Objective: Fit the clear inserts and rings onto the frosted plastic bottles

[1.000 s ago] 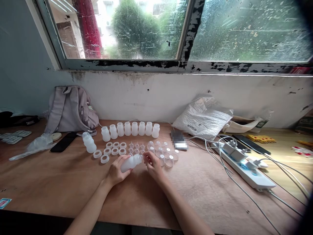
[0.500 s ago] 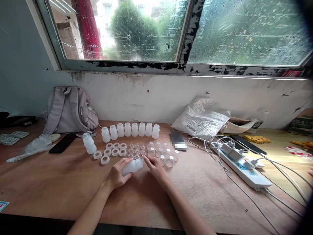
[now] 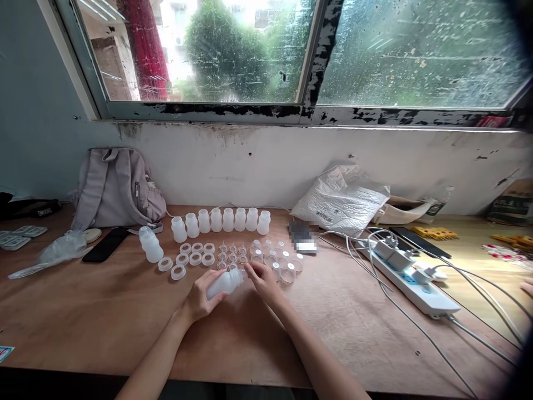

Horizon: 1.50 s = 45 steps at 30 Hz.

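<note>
Wrapped in my left hand (image 3: 202, 297) is a frosted white baby bottle (image 3: 224, 283), tilted so its mouth points right. The fingers of my right hand (image 3: 263, 279) are pinched together at that mouth; whatever they hold, if anything, is too small to make out. Just beyond the bottle lie several clear teats (image 3: 232, 251). To their left are white screw rings (image 3: 195, 258), and to their right stand clear domed caps (image 3: 287, 272). Farther back, more baby bottles (image 3: 228, 220) form a row, with further bottles (image 3: 151, 244) close together at its left end.
A grey backpack (image 3: 116, 189), a black phone (image 3: 106, 244) and a crumpled plastic bag (image 3: 64, 249) occupy the left side. On the right are a silver mailer bag (image 3: 341, 200) and a white power strip (image 3: 410, 283) with loose cables. Another person's hand (image 3: 527, 286) shows at the right edge.
My right fingers have curled in closer at the bottle's mouth. My left hand keeps its hold on the bottle. The view has shifted slightly.
</note>
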Tool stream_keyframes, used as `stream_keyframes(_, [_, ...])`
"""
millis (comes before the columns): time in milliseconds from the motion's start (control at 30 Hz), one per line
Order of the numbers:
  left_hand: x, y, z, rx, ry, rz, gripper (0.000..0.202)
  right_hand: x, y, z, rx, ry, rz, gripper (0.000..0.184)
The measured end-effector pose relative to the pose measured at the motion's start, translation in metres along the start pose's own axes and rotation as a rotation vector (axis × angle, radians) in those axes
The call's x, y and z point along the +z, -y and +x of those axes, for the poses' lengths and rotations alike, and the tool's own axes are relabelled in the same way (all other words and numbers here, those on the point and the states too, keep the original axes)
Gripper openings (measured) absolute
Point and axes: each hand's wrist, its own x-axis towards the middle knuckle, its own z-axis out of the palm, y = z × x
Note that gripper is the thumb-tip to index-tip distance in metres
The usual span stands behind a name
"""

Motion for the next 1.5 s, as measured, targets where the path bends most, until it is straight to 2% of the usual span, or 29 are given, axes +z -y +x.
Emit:
stream_keyframes(67, [-0.001,-0.005,0.001,-0.072,0.003,-0.128,0.040,-0.001,0.009,-0.002,0.034,0.090,0.166,0.024])
stream_keyframes(167, [0.000,-0.012,0.003,-0.194,0.033,-0.296,0.043,0.002,0.019,-0.005,0.090,0.264,0.367,0.028])
stream_keyframes(200, [0.002,-0.013,0.003,-0.212,0.025,-0.298,0.044,0.003,0.020,-0.006,0.118,0.260,0.389,0.028])
stream_keyframes(333, [0.015,-0.014,0.004,-0.171,-0.124,-0.106,0.049,0.013,0.018,-0.007,0.215,0.041,0.431,0.027])
stream_keyframes(367, [0.019,-0.015,0.004,-0.174,-0.144,-0.084,0.051,0.014,0.017,-0.007,0.219,0.035,0.488,0.027])
stream_keyframes(500, [0.033,-0.021,0.005,-0.229,-0.178,-0.034,0.049,0.014,0.015,-0.006,0.214,0.176,0.709,0.031])
stream_keyframes(567, [0.036,-0.027,0.006,-0.212,-0.252,0.037,0.047,0.013,0.014,-0.006,0.215,0.123,0.641,0.027])
stream_keyframes(633, [0.036,-0.034,0.007,-0.223,-0.268,0.005,0.046,0.012,0.015,-0.006,0.208,0.026,0.541,0.024])
stream_keyframes(700, [0.034,-0.042,0.008,-0.322,-0.141,-0.219,0.042,0.011,0.017,-0.007,0.200,0.004,0.553,0.026])
stream_keyframes(800, [0.029,-0.050,0.009,-0.515,0.158,-0.716,0.047,0.009,0.022,-0.009,0.234,0.153,0.709,0.035])
stream_keyframes(867, [0.027,-0.053,0.011,-0.558,0.223,-0.857,0.048,0.008,0.025,-0.010,0.272,0.226,0.746,0.029])
stream_keyframes(933, [0.028,-0.055,0.013,-0.517,0.162,-0.752,0.042,0.007,0.026,-0.010,0.280,0.189,0.741,0.018])
stream_keyframes(1067, [0.036,-0.058,0.017,-0.382,-0.013,-0.314,0.037,0.007,0.023,-0.007,0.231,0.043,0.728,0.015])
stream_keyframes(1167, [0.044,-0.057,0.017,-0.276,-0.084,-0.110,0.035,0.005,0.022,-0.006,0.209,0.042,0.672,0.016])
stream_keyframes(1267, [0.049,-0.046,0.018,-0.151,-0.176,0.052,0.042,0.001,0.024,-0.004,0.152,0.024,0.524,0.020])
stream_keyframes(1367, [0.043,-0.027,0.022,-0.055,-0.250,0.193,0.048,-0.008,0.021,0.001,-0.007,-0.118,0.254,0.025])
stream_keyframes(1500, [0.028,-0.002,0.026,-0.030,-0.302,0.318,0.046,-0.021,0.001,0.008,-0.189,-0.324,-0.413,0.024])
